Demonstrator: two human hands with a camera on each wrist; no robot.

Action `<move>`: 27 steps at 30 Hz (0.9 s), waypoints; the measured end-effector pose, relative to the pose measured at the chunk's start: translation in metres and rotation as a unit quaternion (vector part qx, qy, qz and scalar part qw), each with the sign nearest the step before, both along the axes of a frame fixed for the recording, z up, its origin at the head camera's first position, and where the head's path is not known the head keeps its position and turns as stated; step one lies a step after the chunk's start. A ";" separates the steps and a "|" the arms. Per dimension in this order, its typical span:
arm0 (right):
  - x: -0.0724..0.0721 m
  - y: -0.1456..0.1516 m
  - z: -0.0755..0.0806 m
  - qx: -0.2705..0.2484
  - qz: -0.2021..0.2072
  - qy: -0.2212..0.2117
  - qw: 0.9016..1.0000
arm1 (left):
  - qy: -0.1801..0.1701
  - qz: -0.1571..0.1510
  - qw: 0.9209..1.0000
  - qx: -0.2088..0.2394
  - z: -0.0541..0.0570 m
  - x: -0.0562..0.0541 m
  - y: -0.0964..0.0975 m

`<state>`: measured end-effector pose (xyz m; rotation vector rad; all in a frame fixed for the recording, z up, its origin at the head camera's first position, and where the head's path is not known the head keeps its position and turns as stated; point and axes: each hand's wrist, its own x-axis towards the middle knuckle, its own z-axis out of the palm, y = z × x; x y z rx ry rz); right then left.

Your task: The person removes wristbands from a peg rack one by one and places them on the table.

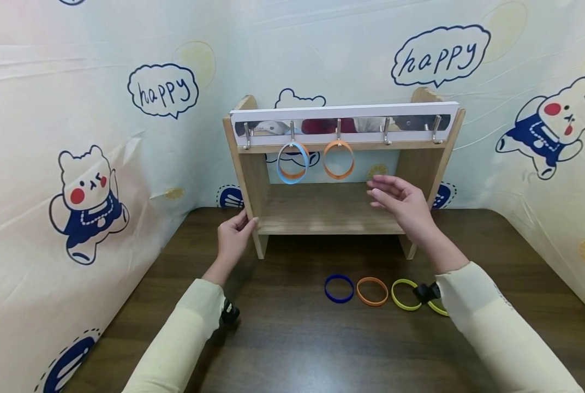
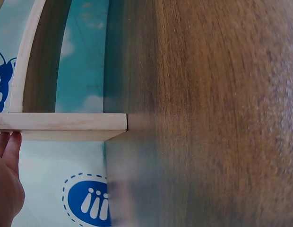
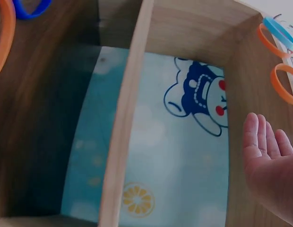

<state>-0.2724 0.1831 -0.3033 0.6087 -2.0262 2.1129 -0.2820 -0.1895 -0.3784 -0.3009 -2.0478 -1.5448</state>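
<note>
Pale sleeves (image 1: 494,322) nearest; right hand (image 1: 404,206) relaxed, holding nothing, right of and below the orange ring (image 1: 339,177) hanging from the middle hook (image 1: 339,128), not touching. Left hand (image 1: 232,237), farther from ring, pinches rack's left panel (image 1: 254,183).

A wooden rack (image 1: 322,210) stands on a dark-brown bench (image 1: 292,344).
On the bench before it, left to right, lie a blue ring (image 1: 339,301), an orange ring (image 1: 372,303) and two yellow rings (image 1: 405,308), the yellow pair partly hidden by a black wrist device (image 1: 425,293). The rack's hook rail (image 1: 363,136) carries a light-blue ring (image 1: 293,182) with an orange one inside its outline, and another orange ring (image 1: 339,177) beside them.
</note>
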 end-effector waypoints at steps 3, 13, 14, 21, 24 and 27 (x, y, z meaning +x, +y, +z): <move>-0.003 -0.008 0.004 -0.006 0.008 0.006 1.000 | -0.002 0.000 1.000 -0.001 0.000 0.000 0.000; -0.012 -0.028 0.011 -0.035 0.017 0.003 0.999 | -0.002 0.001 1.000 -0.002 0.001 0.000 0.000; -0.013 -0.030 0.011 -0.040 0.018 0.001 0.999 | -0.003 0.002 1.000 -0.003 0.001 0.001 0.000; -0.018 -0.039 0.013 -0.053 0.017 -0.023 0.998 | -0.006 0.001 1.000 -0.004 0.001 0.002 0.000; -0.019 -0.042 0.014 -0.055 0.015 -0.031 0.998 | -0.005 0.002 1.000 -0.007 0.001 0.001 0.000; -0.019 -0.046 0.016 -0.062 0.010 -0.039 0.997 | -0.005 0.002 1.000 -0.009 0.001 0.001 0.000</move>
